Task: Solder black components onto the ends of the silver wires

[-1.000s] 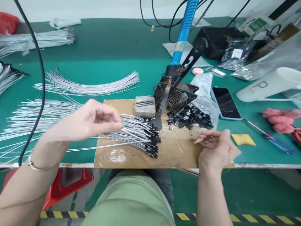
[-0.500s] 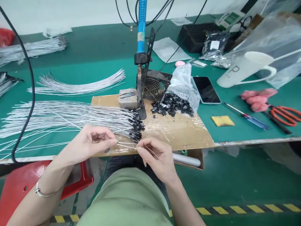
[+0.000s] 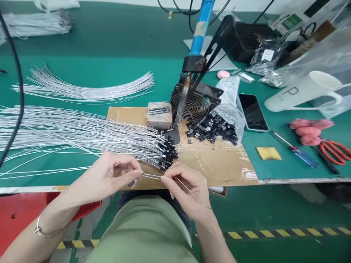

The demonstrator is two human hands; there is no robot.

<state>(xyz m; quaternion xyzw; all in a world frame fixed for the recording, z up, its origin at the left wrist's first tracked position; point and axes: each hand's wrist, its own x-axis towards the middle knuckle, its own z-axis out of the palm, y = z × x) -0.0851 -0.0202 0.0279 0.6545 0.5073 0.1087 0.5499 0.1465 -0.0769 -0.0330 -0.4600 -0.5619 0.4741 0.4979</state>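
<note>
Two hands point(image 3: 113, 178) point(image 3: 189, 188), perhaps two held wires point(image 3: 151, 176)

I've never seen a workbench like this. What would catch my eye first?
Probably the big bundle of white wires with black ends, across the left and middle of the green table. Next, the blue-handled tool slanting up behind it, with a heap of small black pieces to its right. At the front edge, the left hand and right hand pinch thin strands between them.
</note>
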